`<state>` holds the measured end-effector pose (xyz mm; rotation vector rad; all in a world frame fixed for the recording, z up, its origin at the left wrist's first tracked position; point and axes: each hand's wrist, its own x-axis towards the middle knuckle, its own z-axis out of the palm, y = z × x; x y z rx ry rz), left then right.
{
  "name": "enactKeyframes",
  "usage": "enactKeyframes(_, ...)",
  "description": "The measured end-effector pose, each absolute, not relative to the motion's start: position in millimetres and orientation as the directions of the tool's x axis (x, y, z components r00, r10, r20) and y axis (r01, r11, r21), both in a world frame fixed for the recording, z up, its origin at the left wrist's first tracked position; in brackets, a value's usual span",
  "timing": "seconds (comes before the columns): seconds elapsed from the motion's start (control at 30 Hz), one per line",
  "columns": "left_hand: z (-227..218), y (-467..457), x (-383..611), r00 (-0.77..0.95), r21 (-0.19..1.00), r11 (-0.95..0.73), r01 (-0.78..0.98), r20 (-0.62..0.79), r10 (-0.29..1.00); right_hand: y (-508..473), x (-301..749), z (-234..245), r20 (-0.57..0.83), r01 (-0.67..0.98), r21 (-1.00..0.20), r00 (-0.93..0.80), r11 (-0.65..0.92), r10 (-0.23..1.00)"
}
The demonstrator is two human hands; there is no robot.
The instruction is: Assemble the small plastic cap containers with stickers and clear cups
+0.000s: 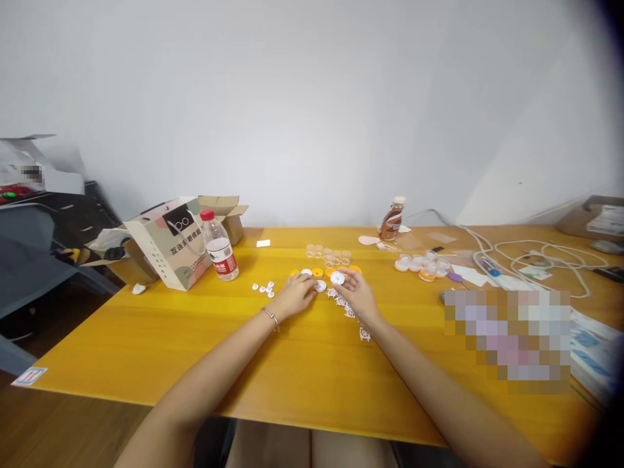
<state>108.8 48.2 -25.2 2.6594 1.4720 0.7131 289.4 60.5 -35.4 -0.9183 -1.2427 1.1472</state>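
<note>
My left hand (295, 294), with a thin bracelet at the wrist, rests on the yellow table (195, 351) with its fingers curled around a small white round disc (320, 285). My right hand (358, 294) pinches another white round disc (337, 278) between thumb and fingers. Just beyond my fingers lie orange and white discs (317, 272) in a short row. White gear-shaped pieces (364, 334) trail along the table beside my right wrist. Several tiny white parts (263, 287) lie left of my left hand.
A water bottle with a red cap (220, 247) and a printed paper bag (166, 244) stand at the left, with a cardboard box (229, 211) behind. Clear small cups (327, 252), a brown drink bottle (392, 220), a cluster of round cases (423, 265) and white cables (536, 253) lie farther back and right.
</note>
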Motion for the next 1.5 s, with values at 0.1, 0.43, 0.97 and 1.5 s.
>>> enactKeyframes(0.1, -26.0, 45.0, 109.1, 0.433, 0.25, -0.539, 0.804, 0.375, 0.82, 60.9, 287.8, -39.5, 0.226, -0.125, -0.969, -0.081, 0.215, 0.971)
enactKeyframes(0.43, -10.7, 57.0, 117.3, 0.331, 0.346, -0.458, 0.819, 0.368, 0.869, 65.9, 298.9, -24.9, 0.23, -0.201, -0.941, 0.216, 0.273, 0.949)
enactKeyframes(0.97, -5.6, 70.0, 142.5, 0.258, 0.463, -0.431, 0.775, 0.391, 0.884, 57.3, 288.7, -31.2, 0.256, -0.106, -0.961, 0.007, 0.255, 0.967)
enactKeyframes(1.5, -2.8, 10.3, 105.7, 0.295, 0.97, -0.224, -0.097, 0.243, 0.924, 26.2, 270.8, -20.8, 0.315, 0.05, -0.939, -0.263, 0.339, 0.912)
